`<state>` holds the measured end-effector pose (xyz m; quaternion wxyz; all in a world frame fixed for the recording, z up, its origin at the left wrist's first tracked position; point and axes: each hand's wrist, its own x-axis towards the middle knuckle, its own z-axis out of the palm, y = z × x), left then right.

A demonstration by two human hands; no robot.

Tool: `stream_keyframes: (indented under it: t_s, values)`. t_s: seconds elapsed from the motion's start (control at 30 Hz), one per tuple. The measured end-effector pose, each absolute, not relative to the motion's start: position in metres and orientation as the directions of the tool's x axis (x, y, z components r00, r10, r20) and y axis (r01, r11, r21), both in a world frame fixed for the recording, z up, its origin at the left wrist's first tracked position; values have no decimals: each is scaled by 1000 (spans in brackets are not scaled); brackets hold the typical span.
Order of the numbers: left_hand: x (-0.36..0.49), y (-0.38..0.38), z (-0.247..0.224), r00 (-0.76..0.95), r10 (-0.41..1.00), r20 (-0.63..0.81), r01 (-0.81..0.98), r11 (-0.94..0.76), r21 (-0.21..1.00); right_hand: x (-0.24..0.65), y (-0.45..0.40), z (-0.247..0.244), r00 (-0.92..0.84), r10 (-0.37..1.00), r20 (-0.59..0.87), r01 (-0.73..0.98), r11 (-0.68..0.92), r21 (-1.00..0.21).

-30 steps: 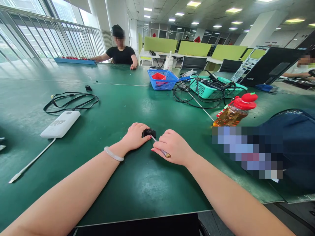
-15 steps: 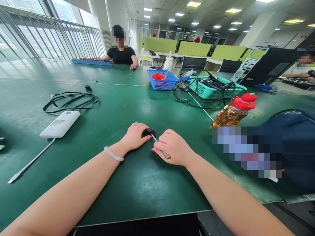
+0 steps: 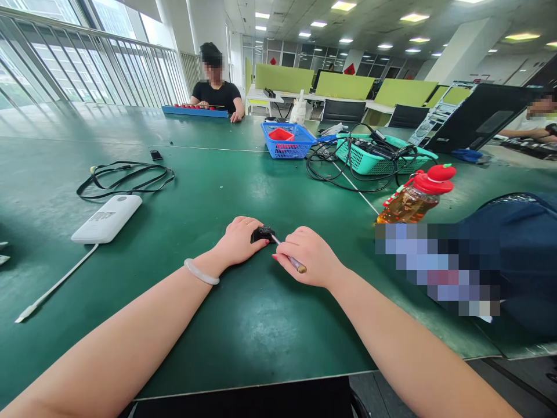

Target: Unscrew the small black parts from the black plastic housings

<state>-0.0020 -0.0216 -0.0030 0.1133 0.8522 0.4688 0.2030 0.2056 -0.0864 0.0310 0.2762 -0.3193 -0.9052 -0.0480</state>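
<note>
Steadying a small, black, blocky piece on the glossy green counter, the left hand had its grip pretty narrow, with the thumb along the near side and the fingers behind. A pale, smooth bangle sat around that wrist. The right hand had its grip closed on a slim metal tool with a brownish handle end, slanted so the tip was up at the right end of the black piece. Couldn't honestly tell if the tip was touching it. So the black piece was near the middle of the counter, right between the two hands.

Off to the left was a white, rounded rectangular device with a white cable coming off it, and a loopy black cord just behind. Further back were a blue plastic basket with a red container in it and a teal plastic basket loaded with black cables. A clear bottle with a red lid and amber contents was over on the right. Across the counter, a person in a black top sat behind a long blue tray.
</note>
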Motion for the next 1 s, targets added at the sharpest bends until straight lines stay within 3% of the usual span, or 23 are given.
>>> stream_keyframes:
  t_s: [0.1,0.2,0.3,0.37,0.57,1.0]
  values:
    - [-2,-21,-4,482,842,243,752,-540,379,209,-83,29,-533,639,555,591,751,-297]
    - [-3,-20,-5,482,843,238,752,-538,381,212,-78,27,-353,774,526,502,631,-592]
    - [-3,-20,-5,480,848,225,750,-530,396,217,-70,24,-205,909,363,348,414,-841]
    - [-3,-20,-4,479,850,219,748,-526,405,222,-64,20,-170,958,232,226,267,-937]
    - [-3,-21,-2,481,848,223,738,-529,420,230,-52,10,-190,977,101,-66,90,-994]
    - [-2,-28,6,596,759,260,625,-643,443,227,-53,8,-291,954,78,-186,23,-982]
